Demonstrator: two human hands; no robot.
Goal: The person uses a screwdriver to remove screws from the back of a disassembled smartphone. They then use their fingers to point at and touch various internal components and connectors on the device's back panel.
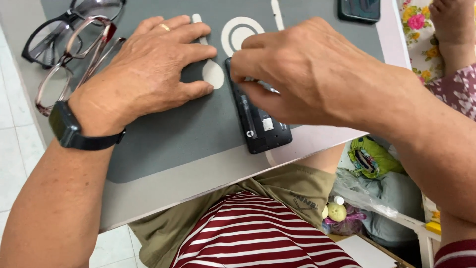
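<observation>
Grey matting (173, 134) covered most of the small pale table (163, 186), and on it lay a black phone (260, 126) with its back cover off, its inner parts facing up, near the table's front edge. The right hand (317, 74) hovered over the upper half of the phone, fingers curled and pinched closed on a thin metal tool (267, 87), whose tip pointed down at the open back; how far the tool reached into the phone could not be told, since the hand hid that part. The left hand (148, 69) lay flat and spread on the mat just beside the phone, palm down, gripping nothing, its thumb near the phone's left edge without clearly touching it. A gold ring (164, 27) sat on one finger and a black wristband (74, 131) circled the wrist.

Pale shapes printed on the mat, a spoon outline (210, 69) and a ring-like circle (238, 32), showed between the two hands. At the mat's far left corner lay two pairs of glasses, one black-framed (49, 32) and one reddish-framed (74, 59), overlapping. A second dark phone (359, 10) rested at the table's far edge, well apart from the hands. Below the table showed a red-and-white striped shirt (258, 233).
</observation>
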